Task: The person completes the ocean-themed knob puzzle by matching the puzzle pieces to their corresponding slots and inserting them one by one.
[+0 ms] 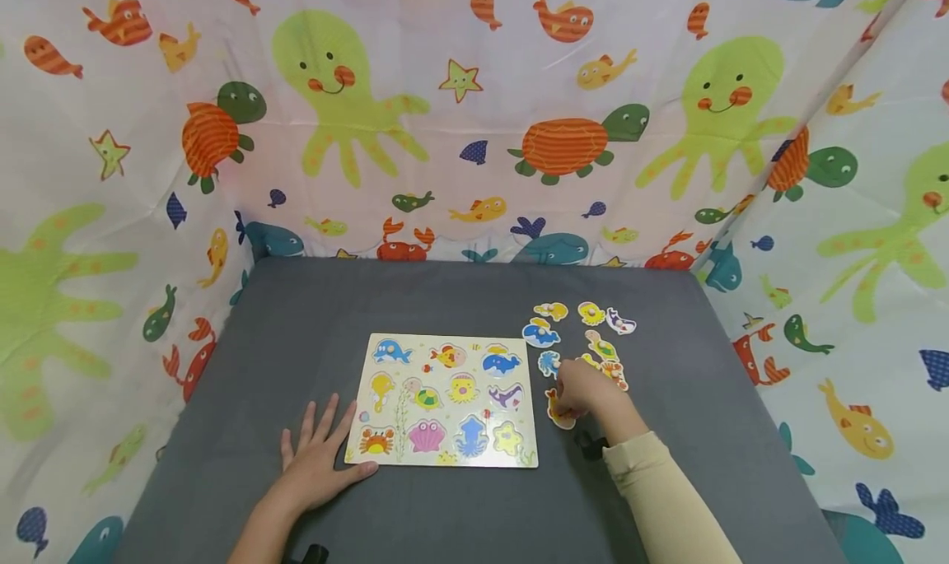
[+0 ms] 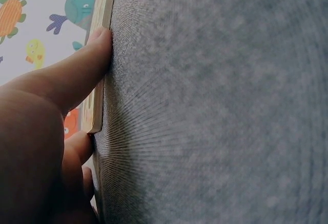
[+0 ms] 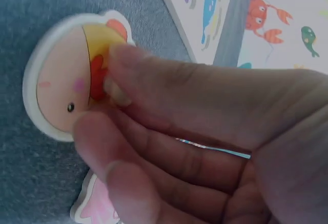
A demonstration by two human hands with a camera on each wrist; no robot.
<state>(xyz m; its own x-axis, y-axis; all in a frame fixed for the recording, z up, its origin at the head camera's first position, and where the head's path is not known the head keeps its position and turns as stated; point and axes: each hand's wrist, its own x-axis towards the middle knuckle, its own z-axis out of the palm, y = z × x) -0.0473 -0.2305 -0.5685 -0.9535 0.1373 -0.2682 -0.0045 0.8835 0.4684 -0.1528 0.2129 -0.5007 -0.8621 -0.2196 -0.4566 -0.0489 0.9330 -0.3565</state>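
Note:
A wooden puzzle board (image 1: 445,399) with sea-animal pictures lies flat on the grey table. My left hand (image 1: 319,461) spreads its fingers at the board's lower left corner; in the left wrist view the thumb (image 2: 77,75) lies against the board's edge (image 2: 97,101). Right of the board, my right hand (image 1: 593,391) reaches among the loose pieces. Up close, it pinches the small knob (image 3: 117,93) of a fish puzzle piece (image 3: 59,80), which has a pink face and a yellow and red body. In the head view the hand partly covers this piece (image 1: 558,416).
Several loose pieces lie beyond and around the right hand, among them a blue whale (image 1: 541,333), a turtle (image 1: 602,347), an octopus (image 1: 591,314) and a purple whale (image 1: 620,322). A pink piece (image 3: 97,206) shows below the fish. A sea-animal curtain (image 1: 445,119) surrounds the table.

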